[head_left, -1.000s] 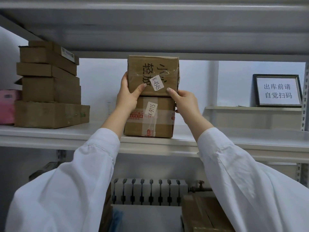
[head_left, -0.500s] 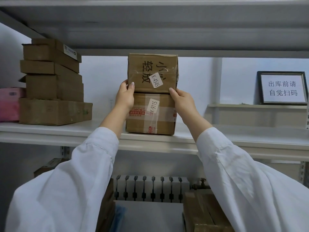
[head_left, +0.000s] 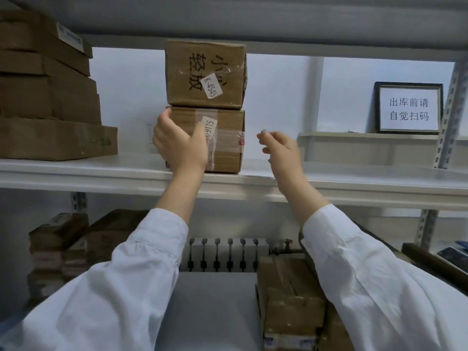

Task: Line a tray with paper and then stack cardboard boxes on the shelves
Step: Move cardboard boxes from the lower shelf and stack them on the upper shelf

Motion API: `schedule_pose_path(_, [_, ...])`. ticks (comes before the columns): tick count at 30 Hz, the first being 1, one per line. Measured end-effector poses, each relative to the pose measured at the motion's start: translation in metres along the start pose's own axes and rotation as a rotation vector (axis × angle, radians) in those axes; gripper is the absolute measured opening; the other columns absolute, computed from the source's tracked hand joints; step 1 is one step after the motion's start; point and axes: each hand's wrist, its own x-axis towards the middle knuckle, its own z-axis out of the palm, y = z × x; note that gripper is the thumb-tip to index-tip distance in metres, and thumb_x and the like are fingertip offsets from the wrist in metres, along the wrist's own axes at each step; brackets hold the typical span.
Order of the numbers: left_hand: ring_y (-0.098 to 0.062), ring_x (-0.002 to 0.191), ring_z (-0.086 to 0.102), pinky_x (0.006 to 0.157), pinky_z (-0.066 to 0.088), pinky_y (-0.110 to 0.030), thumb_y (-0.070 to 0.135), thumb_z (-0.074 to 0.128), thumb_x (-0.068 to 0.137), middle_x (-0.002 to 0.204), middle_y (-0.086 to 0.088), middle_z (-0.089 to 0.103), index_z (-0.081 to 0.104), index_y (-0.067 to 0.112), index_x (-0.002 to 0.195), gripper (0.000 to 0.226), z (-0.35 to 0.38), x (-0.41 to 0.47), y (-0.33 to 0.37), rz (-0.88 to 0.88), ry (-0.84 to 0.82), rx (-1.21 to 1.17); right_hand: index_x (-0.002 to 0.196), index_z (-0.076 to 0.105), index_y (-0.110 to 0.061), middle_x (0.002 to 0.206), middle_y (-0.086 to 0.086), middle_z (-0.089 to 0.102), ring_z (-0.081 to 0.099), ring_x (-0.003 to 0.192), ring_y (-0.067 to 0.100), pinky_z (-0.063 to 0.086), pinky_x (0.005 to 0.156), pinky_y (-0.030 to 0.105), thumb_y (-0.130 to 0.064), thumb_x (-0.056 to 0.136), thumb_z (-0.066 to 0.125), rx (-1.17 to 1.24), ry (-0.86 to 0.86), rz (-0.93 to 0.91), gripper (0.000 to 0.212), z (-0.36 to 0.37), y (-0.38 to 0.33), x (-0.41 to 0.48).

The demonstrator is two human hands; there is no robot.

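A brown cardboard box with black handwritten characters and a white K-4545 label (head_left: 205, 72) sits squarely on a brown taped cardboard box with a white label (head_left: 228, 140). Their left and right edges nearly line up. The lower box stands on the white shelf board (head_left: 354, 178), its front face just behind the board's front lip. The top box's upper edge comes close under the grey shelf above (head_left: 228, 16), leaving only a thin gap.

The left hand (head_left: 179, 145) is in front of the lower box's left front corner, with its fingers curled by the upper left edge and its thumb near the label. Whether it grips the box or only hovers against it cannot be told. The right hand (head_left: 281, 150) hangs apart from the stack on its right side, fingers loosely bent with nothing in them. Both arms wear white sleeves (head_left: 379, 287).

A strip of bare board separates the two-box stack from the pile of flat brown cartons (head_left: 50, 97) at the left end. On the right the board runs bare toward a black-framed white sign with printed characters (head_left: 409, 107), which stands on a ledge behind, beside a grey perforated upright (head_left: 453, 110).

Below the shelf a white ribbed radiator (head_left: 228, 254) lines the pale wall. More brown boxes sit at lower right (head_left: 288, 300), and a blurred heap at lower left (head_left: 76, 244).
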Motion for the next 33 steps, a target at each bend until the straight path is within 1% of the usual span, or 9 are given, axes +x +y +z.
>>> schedule_pose_path(3, [-0.013,0.122,0.034,0.1,0.034,-0.026,0.024,0.057,0.088,0.133,-0.003,0.044,0.04,0.014,0.131,0.048,0.002,-0.026,0.003,0.087,0.005,-0.032,0.095,0.066,-0.01,0.084,-0.004,0.063,0.057,0.081,0.012,0.044,0.071,0.023,-0.024,0.096,0.05,-0.031,-0.034,-0.027,0.021,-0.013,0.006,-0.014])
schedule_pose_path(7, [-0.006,0.085,0.055,0.077,0.047,-0.014,0.01,0.049,0.092,0.089,0.007,0.056,0.054,0.013,0.102,0.012,0.001,-0.066,0.004,0.148,-0.169,-0.356,0.091,0.064,-0.011,0.079,0.001,0.064,0.057,0.067,0.01,0.043,0.056,0.011,-0.017,0.096,0.05,-0.004,-0.157,-0.003,0.017,-0.036,0.018,-0.036])
schedule_pose_path(13, [-0.005,0.06,0.059,0.057,0.05,-0.019,0.002,0.048,0.09,0.067,-0.002,0.06,0.06,0.018,0.082,0.022,0.014,-0.129,-0.026,0.062,-0.5,-0.44,0.095,0.065,-0.021,0.087,-0.003,0.068,0.062,0.077,0.013,0.046,0.07,0.023,-0.025,0.097,0.049,-0.177,-0.406,0.144,0.017,-0.071,0.068,-0.072])
schedule_pose_path(17, [-0.003,0.055,0.057,0.053,0.049,-0.018,-0.001,0.048,0.092,0.062,0.0,0.06,0.06,0.018,0.079,0.026,0.021,-0.165,-0.056,-0.058,-0.54,-0.411,0.101,0.066,-0.017,0.098,0.001,0.067,0.061,0.092,0.017,0.045,0.079,0.029,-0.029,0.095,0.053,-0.228,-0.435,0.358,0.019,-0.083,0.118,-0.093])
schedule_pose_path(21, [-0.002,0.046,0.054,0.05,0.046,-0.016,-0.001,0.047,0.092,0.056,0.004,0.059,0.059,0.015,0.076,0.026,0.03,-0.193,-0.088,-0.324,-0.518,-0.346,0.126,0.056,-0.011,0.126,0.006,0.058,0.052,0.119,0.021,0.039,0.09,0.027,-0.031,0.093,0.056,-0.28,-0.397,0.562,0.038,-0.089,0.165,-0.112])
schedule_pose_path(26, [-0.01,0.063,0.053,0.059,0.043,-0.023,0.008,0.048,0.094,0.076,-0.005,0.06,0.056,0.017,0.079,0.02,0.043,-0.223,-0.141,-0.756,-0.526,-0.151,0.147,0.029,-0.016,0.152,0.011,0.03,0.032,0.138,0.032,0.032,0.111,0.045,-0.043,0.088,0.06,-0.392,-0.333,0.785,0.071,-0.093,0.212,-0.123])
schedule_pose_path(28, [-0.011,0.069,0.051,0.061,0.042,-0.023,0.013,0.049,0.094,0.086,-0.006,0.059,0.058,0.013,0.092,0.009,0.047,-0.235,-0.161,-0.895,-0.538,-0.067,0.15,0.021,-0.019,0.156,0.013,0.018,0.021,0.142,0.035,0.025,0.114,0.051,-0.047,0.087,0.059,-0.458,-0.338,0.827,0.078,-0.095,0.224,-0.126])
schedule_pose_path(31, [-0.014,0.073,0.052,0.064,0.043,-0.026,0.019,0.052,0.093,0.085,-0.004,0.056,0.053,0.005,0.119,0.029,0.056,-0.249,-0.179,-1.054,-0.574,0.029,0.15,0.018,-0.02,0.156,0.014,0.014,0.016,0.143,0.035,0.021,0.116,0.05,-0.046,0.088,0.058,-0.485,-0.346,0.822,0.078,-0.096,0.235,-0.128])
schedule_pose_path(33, [-0.026,0.099,0.057,0.081,0.047,-0.034,0.025,0.054,0.092,0.109,-0.012,0.059,0.048,0.005,0.128,0.042,0.063,-0.255,-0.184,-1.112,-0.602,0.075,0.149,0.02,-0.019,0.155,0.014,0.016,0.017,0.142,0.035,0.02,0.116,0.046,-0.045,0.089,0.057,-0.474,-0.348,0.816,0.075,-0.097,0.24,-0.127])
